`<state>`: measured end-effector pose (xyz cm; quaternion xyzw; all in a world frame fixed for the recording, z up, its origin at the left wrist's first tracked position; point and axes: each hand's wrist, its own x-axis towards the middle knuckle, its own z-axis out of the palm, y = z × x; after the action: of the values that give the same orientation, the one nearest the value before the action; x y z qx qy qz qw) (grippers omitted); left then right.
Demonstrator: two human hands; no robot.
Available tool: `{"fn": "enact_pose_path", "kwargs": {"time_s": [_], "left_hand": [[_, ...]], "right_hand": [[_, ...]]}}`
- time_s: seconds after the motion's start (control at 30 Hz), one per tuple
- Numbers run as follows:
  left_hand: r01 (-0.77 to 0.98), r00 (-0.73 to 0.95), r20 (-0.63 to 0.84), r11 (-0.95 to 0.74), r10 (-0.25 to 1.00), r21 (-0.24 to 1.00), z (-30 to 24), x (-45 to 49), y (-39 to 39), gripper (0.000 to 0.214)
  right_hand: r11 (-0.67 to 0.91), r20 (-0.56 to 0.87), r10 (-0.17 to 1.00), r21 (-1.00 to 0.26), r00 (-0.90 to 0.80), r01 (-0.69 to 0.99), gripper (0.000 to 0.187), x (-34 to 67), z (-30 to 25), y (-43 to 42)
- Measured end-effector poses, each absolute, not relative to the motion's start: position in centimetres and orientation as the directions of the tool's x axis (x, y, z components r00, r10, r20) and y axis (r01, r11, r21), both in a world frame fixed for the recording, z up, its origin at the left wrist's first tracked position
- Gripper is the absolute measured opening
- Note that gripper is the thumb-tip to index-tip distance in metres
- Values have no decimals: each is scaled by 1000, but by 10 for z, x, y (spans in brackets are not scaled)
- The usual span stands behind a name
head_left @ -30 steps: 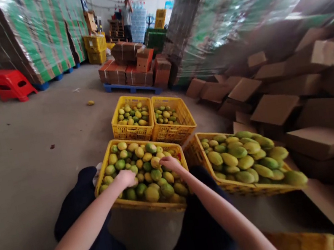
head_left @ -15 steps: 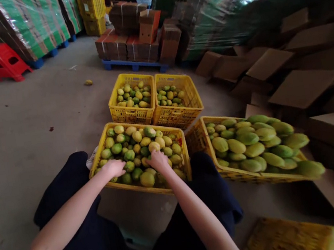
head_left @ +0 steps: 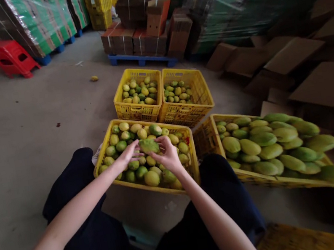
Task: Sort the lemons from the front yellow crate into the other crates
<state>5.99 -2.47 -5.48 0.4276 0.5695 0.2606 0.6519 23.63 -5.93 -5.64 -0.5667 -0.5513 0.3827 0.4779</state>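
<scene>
A green mango [head_left: 149,146] is held between both my hands just above the near yellow crate [head_left: 106,137], which is piled with green and yellow mangoes. My left hand [head_left: 129,153] grips its left end with the fingers curled. My right hand [head_left: 168,153] cups its right end from the side. My knees in dark trousers flank the crate.
Two smaller yellow crates [head_left: 141,113] [head_left: 197,107] of mangoes stand behind. A tilted crate of big green mangoes [head_left: 277,145] is at the right, another yellow crate [head_left: 289,241] at the bottom right. Cardboard boxes [head_left: 292,52] pile up at the right. A red stool [head_left: 11,57] and one loose mango [head_left: 94,78] lie far left.
Both hands were pressed down among the mangoes in the near crate; now they have come together and lifted one green mango. The view tilted down and shifted slightly.
</scene>
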Motion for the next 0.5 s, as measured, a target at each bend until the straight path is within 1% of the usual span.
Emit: {"fn": "enact_pose_path", "kwargs": {"time_s": [0.03,0.07,0.1,0.13,0.17,0.23,0.3,0.37,0.43,0.5], "left_hand": [[-90,243,-570,604,784,792,-50,66,-30,39],[-283,263,-597,653,758,703,-45,71,-35,42],[-426,269,-610,660,746,619,-40,74,-40,43],[-521,260,-619,647,741,557,-35,77,-44,42],[-580,242,-632,632,736,514,-30,79,-47,42],[-642,198,-664,607,721,468,-23,80,-45,45],[-680,130,-679,563,722,469,-17,76,-37,50],[-718,48,-671,492,740,492,-10,70,-27,51],[-760,-9,-640,411,768,503,-2,61,-19,49],[-809,-33,-600,331,799,486,6,51,-14,47]], "right_hand": [[139,158,982,-976,102,169,42,234,-50,-63],[193,204,973,-975,104,107,45,231,-45,-67],[226,233,968,-971,97,74,47,228,-41,-70],[246,251,965,-967,82,58,47,224,-38,-73],[262,265,962,-964,62,48,45,221,-36,-75],[292,293,955,-956,49,34,36,217,-33,-76],[295,298,950,-955,95,40,26,216,-32,-72],[248,257,952,-966,168,73,19,218,-37,-65],[159,186,962,-977,201,144,23,220,-48,-57],[58,105,983,-955,149,290,36,219,-66,-51]]}}
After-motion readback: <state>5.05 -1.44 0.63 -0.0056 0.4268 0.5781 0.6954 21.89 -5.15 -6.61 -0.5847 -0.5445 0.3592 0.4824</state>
